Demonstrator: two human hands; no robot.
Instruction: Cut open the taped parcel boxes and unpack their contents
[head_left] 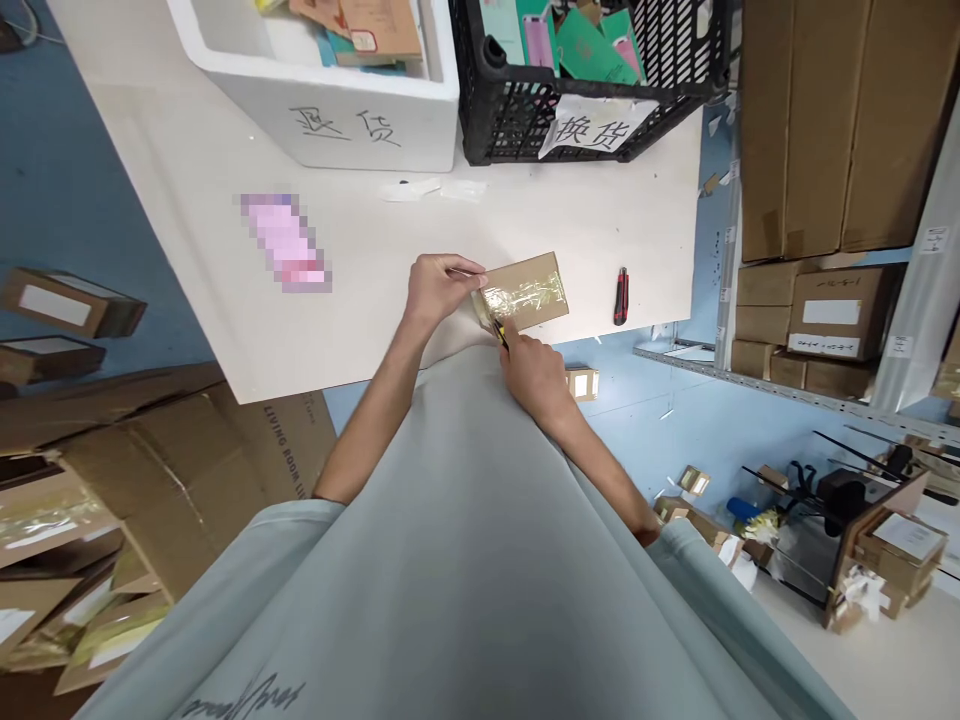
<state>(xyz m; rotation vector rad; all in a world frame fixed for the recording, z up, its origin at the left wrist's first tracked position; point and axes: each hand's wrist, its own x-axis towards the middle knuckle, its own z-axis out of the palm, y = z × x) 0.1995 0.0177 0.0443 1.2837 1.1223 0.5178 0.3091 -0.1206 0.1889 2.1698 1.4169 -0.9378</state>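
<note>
A small brown cardboard box (534,296) with shiny clear tape across its top lies near the front edge of the white table (360,330). My left hand (441,292) is closed on its left end, thumb and fingers pinching the corner. In my right hand (534,375) is a yellow and black utility knife (501,333), its tip against the box's near left edge. The blade itself is too small to make out. Right of the box lies a red and black utility knife (621,297), apart from both hands.
A white foam box (367,125) and a black plastic crate (510,125) holding packets stand at the table's back. A pixelated pink item (286,242) lies on the left. Cartons (180,470) crowd the left floor; shelves with boxes (832,310) stand on the right.
</note>
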